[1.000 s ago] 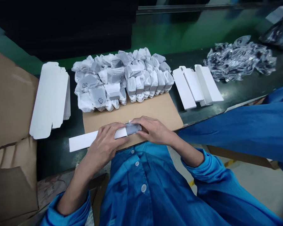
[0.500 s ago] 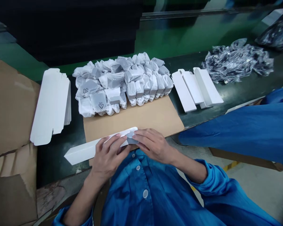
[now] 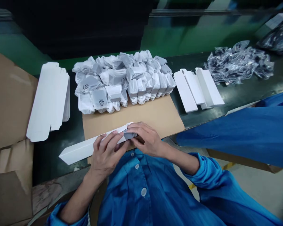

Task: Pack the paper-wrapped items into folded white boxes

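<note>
My left hand (image 3: 108, 154) is closed around a long, narrow white cardboard box (image 3: 79, 150), which lies at a slant over the front of a brown cardboard sheet (image 3: 155, 117). At the box's right end, the fingers of my right hand (image 3: 148, 138) are closed on a small grey block in a thin bag (image 3: 129, 135). Part of that block sits in the box's mouth, and my fingers cover some of it. Behind my hands, a heap of similar bagged grey blocks (image 3: 114, 94) rests on the sheet, some with a printed triangle mark.
Flat white cartons (image 3: 46, 100) are stacked at the left beside a large brown box (image 3: 9, 103). Several white boxes (image 3: 188, 89) lie right of the heap, with bagged cables (image 3: 238, 64) beyond. A blue-sleeved person (image 3: 235, 135) is close at the right.
Both hands and the white box remain together near the sheet's front edge. My right fingers have shifted slightly at the box's end, and more of the grey block shows. The view has moved a little.
</note>
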`<state>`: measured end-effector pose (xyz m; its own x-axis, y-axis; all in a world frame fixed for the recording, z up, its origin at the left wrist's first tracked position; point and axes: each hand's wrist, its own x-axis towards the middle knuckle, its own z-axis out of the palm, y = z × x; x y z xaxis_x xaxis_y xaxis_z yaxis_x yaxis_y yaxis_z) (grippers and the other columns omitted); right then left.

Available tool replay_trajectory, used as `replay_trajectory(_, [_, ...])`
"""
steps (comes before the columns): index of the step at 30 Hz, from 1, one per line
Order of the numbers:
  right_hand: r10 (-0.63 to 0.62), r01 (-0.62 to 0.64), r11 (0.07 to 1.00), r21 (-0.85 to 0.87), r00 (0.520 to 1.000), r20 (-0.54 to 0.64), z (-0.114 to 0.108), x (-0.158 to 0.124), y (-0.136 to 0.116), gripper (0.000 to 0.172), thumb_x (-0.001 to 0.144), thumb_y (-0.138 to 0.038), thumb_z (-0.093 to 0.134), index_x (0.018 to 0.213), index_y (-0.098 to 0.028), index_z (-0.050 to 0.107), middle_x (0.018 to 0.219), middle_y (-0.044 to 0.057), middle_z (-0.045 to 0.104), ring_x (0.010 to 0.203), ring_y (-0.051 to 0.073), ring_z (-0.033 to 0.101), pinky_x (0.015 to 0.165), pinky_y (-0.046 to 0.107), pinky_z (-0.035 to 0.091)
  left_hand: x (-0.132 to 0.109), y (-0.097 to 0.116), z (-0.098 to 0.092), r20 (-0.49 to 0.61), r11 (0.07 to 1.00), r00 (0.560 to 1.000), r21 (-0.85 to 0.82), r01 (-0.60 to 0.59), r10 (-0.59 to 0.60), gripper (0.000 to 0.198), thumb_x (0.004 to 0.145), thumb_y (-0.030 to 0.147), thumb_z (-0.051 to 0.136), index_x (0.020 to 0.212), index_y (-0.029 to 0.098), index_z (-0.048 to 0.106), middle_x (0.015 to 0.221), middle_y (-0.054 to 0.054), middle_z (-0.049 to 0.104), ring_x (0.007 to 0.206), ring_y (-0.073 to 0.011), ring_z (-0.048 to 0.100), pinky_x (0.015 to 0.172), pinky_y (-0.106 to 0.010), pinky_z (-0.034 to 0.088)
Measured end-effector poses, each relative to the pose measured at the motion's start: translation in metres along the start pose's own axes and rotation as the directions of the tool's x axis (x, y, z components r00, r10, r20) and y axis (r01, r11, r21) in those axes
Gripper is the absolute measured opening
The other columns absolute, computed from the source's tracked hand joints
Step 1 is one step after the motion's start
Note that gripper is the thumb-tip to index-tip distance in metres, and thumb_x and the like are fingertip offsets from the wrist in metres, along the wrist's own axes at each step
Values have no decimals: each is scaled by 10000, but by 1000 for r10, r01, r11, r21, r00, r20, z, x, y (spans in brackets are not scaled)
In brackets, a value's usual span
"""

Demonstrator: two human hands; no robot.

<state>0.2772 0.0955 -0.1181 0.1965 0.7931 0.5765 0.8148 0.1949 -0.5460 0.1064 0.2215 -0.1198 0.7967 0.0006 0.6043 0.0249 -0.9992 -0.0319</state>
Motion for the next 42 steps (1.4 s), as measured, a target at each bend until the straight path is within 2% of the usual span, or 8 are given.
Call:
replay_trajectory(9, [-187, 186, 954, -234, 982, 19, 11, -17, -1, 319, 963, -125, 529, 1276, -88, 580, 1238, 183, 687, 1203, 239, 645, 1009, 377, 585, 22, 7, -10, 58, 896, 905, -128, 426, -422, 457, 866, 414, 700, 1244, 202, 554, 1119, -117, 702, 1030, -266, 665, 847, -385, 463])
replay_trajectory(14, [-165, 163, 959, -230, 986, 10, 20, -30, 0, 357, 945, -103, 559, 1300, -112, 592, 1302, 177, 667, 1271, 237, 613, 1026, 386, 588, 26, 8, -7, 62, 876, 886, -127, 465, -460, 175, 900, 292, 668, 1048, 206, 631, 950, -51, 755, 870, -212, 689, 801, -353, 449])
replay_trajectory(21, [-93, 75, 981, -180, 991, -92, 29, -25, -16, 308, 940, -84, 537, 1235, -96, 623, 1262, 178, 688, 1270, 236, 617, 1042, 373, 579, 29, 18, 13, -194, 822, 802, -49, 567, -565, 169, 843, 175, 677, 1000, 216, 633, 796, 0, 734, 677, -177, 640, 751, -344, 423])
replay_trajectory(24, [-9, 9, 997, -73, 1000, -3, 23, -11, -15, 361, 962, -75, 461, 1303, -106, 576, 1288, 158, 674, 1275, 202, 609, 1085, 364, 540, 26, 12, 7, -144, 844, 832, -74, 531, -535, 229, 875, 186, 647, 1103, 213, 630, 860, -28, 746, 744, -193, 656, 780, -347, 437])
replay_trajectory(27, [108, -105, 994, -32, 987, 116, 17, -2, -10, 355, 973, -111, 467, 1305, -172, 578, 1335, 133, 634, 1271, 198, 601, 1061, 374, 544, 15, -6, -11, 157, 907, 918, -164, 388, -364, 530, 906, 327, 648, 1390, 194, 477, 1208, -127, 708, 1057, -260, 663, 901, -383, 464])
replay_trajectory(30, [232, -234, 972, 1, 962, 146, 18, 3, -9, 338, 945, -134, 546, 1274, -189, 598, 1290, 134, 632, 1219, 221, 616, 1009, 395, 564, 2, -25, -26, 369, 941, 882, -52, 333, -292, 687, 927, 419, 609, 1509, 174, 339, 1358, -186, 618, 1172, -324, 618, 936, -426, 456])
replay_trajectory(37, [362, -504, 690, 519, 862, 356, 21, 23, -22, 541, 934, -49, 438, 1453, -201, 438, 1353, 90, 625, 1227, 140, 630, 1063, 334, 532, -6, -27, -22, 257, 926, 889, 90, 368, -378, 650, 940, 402, 594, 1509, 182, 368, 1078, -124, 729, 930, -297, 662, 774, -371, 434])
replay_trajectory(42, [460, -588, 644, 490, 809, 366, 20, 30, -33, 628, 906, -150, 604, 1495, -193, 389, 1271, 97, 683, 1189, 180, 661, 1029, 352, 551, 2, -15, -11, 97, 915, 916, 155, 373, -390, 696, 911, 329, 647, 1533, 212, 358, 1085, -130, 729, 893, -303, 657, 741, -395, 406])
